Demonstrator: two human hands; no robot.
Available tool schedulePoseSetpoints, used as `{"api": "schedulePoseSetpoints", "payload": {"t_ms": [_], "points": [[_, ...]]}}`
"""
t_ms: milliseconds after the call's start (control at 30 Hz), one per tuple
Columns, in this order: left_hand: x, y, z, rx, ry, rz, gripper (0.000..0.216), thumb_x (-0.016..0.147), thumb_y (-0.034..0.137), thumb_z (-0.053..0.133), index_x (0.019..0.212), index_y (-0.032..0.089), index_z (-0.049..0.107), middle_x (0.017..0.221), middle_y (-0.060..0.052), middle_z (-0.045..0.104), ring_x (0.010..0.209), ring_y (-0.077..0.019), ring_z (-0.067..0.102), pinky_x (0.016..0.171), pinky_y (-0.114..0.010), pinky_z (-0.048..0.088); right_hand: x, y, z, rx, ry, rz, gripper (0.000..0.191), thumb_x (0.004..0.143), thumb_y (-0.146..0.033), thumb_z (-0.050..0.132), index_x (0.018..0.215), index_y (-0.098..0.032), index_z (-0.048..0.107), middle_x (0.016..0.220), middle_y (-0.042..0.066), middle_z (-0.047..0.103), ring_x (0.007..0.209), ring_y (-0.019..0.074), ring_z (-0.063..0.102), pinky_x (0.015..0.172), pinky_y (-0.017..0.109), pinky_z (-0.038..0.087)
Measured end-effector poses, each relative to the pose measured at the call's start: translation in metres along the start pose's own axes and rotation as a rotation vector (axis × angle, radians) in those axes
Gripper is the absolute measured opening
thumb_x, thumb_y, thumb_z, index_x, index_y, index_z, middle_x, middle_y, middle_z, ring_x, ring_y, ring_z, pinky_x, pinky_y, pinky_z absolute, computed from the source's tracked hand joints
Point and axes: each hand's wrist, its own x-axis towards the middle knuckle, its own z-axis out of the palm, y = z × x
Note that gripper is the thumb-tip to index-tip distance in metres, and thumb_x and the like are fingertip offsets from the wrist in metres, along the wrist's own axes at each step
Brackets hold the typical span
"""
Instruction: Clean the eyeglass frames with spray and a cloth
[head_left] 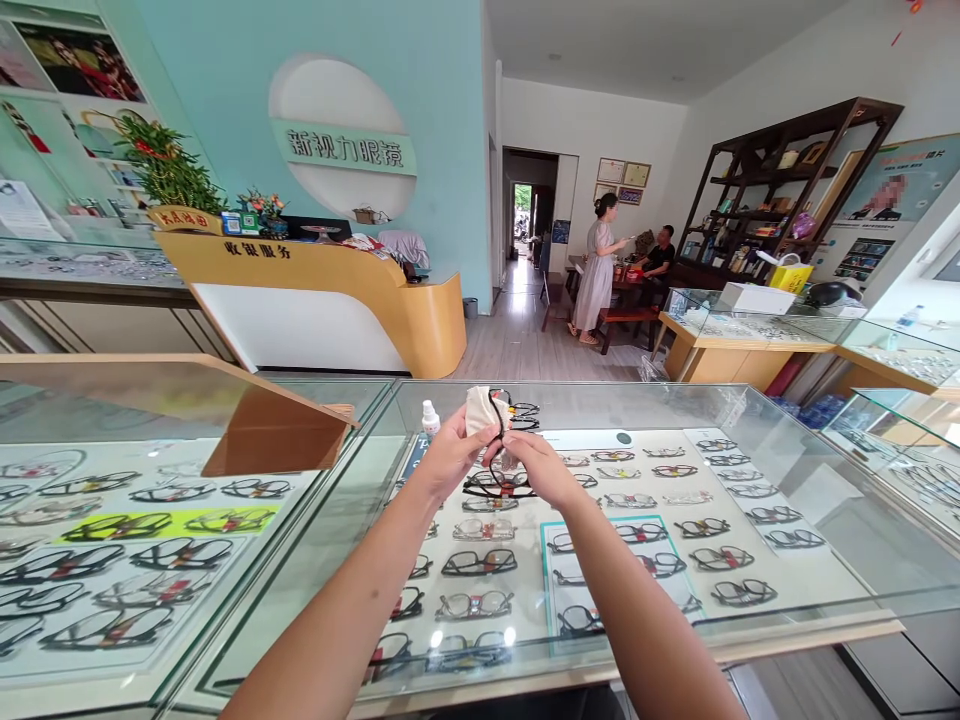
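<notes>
Over a glass display counter (750,420), both my hands are raised together. My left hand (448,455) is closed on a pale cleaning cloth (478,408) wrapped over one lens of a black pair of glasses (501,462). My right hand (536,465) grips the same glasses from the right side. Right behind my left hand, a small white spray bottle (430,417) stands on the glass.
Rows of spectacle frames (675,530) lie under the glass. A second showcase (135,520) is at the left with its lid (172,385) tilted up. Behind stand a curved wooden reception desk (420,320) and dark shelves (787,190); two people (600,270) are at a table.
</notes>
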Motion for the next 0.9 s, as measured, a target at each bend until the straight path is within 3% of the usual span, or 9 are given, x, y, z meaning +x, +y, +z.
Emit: {"api": "schedulePoseSetpoints", "payload": {"t_ms": [200, 500, 667, 800, 900], "points": [[0.001, -0.003, 0.003, 0.039, 0.037, 0.082, 0.05, 0.073, 0.042, 0.103, 0.101, 0.018, 0.07, 0.072, 0.004, 0.066, 0.05, -0.0083, 0.049, 0.055, -0.025, 0.041, 0.0, 0.01, 0.009, -0.129, 0.059, -0.049, 0.047, 0.11, -0.048, 0.045, 0.091, -0.021, 0.079, 0.087, 0.003, 0.062, 0.083, 0.0197, 0.051, 0.084, 0.033, 0.041], [0.007, -0.014, 0.001, 0.028, 0.265, 0.122, 0.061, 0.071, 0.067, 0.098, 0.087, 0.016, 0.068, 0.07, 0.001, 0.064, 0.057, -0.0099, 0.052, 0.049, -0.023, 0.039, -0.005, 0.004, 0.019, -0.226, 0.055, -0.055, 0.046, 0.112, -0.043, 0.043, 0.095, -0.024, 0.08, 0.083, 0.001, 0.057, 0.081, 0.0202, 0.05, 0.084, 0.032, 0.041], [0.008, -0.008, 0.001, -0.081, 0.199, 0.096, 0.06, 0.069, 0.066, 0.101, 0.086, 0.015, 0.073, 0.075, -0.002, 0.069, 0.069, -0.0142, 0.062, 0.059, -0.025, 0.051, -0.003, 0.002, 0.012, -0.133, 0.073, -0.02, 0.047, 0.109, -0.048, 0.046, 0.091, -0.023, 0.081, 0.083, 0.003, 0.058, 0.082, 0.0207, 0.048, 0.082, 0.033, 0.042], [0.003, 0.0, 0.001, -0.133, 0.098, 0.009, 0.056, 0.073, 0.053, 0.103, 0.105, 0.013, 0.079, 0.093, -0.009, 0.077, 0.082, -0.0187, 0.07, 0.067, -0.028, 0.055, -0.002, -0.001, 0.005, -0.031, 0.084, -0.019, 0.047, 0.106, -0.05, 0.049, 0.085, -0.022, 0.079, 0.09, 0.006, 0.068, 0.085, 0.0217, 0.052, 0.087, 0.034, 0.045], [-0.002, 0.002, 0.003, -0.149, 0.011, -0.039, 0.052, 0.077, 0.039, 0.103, 0.116, 0.015, 0.078, 0.104, -0.009, 0.079, 0.075, -0.0144, 0.066, 0.068, -0.027, 0.053, 0.0, -0.001, 0.004, 0.018, 0.104, -0.004, 0.044, 0.105, -0.049, 0.049, 0.085, -0.022, 0.078, 0.093, 0.006, 0.072, 0.089, 0.0227, 0.056, 0.092, 0.035, 0.046]]}}
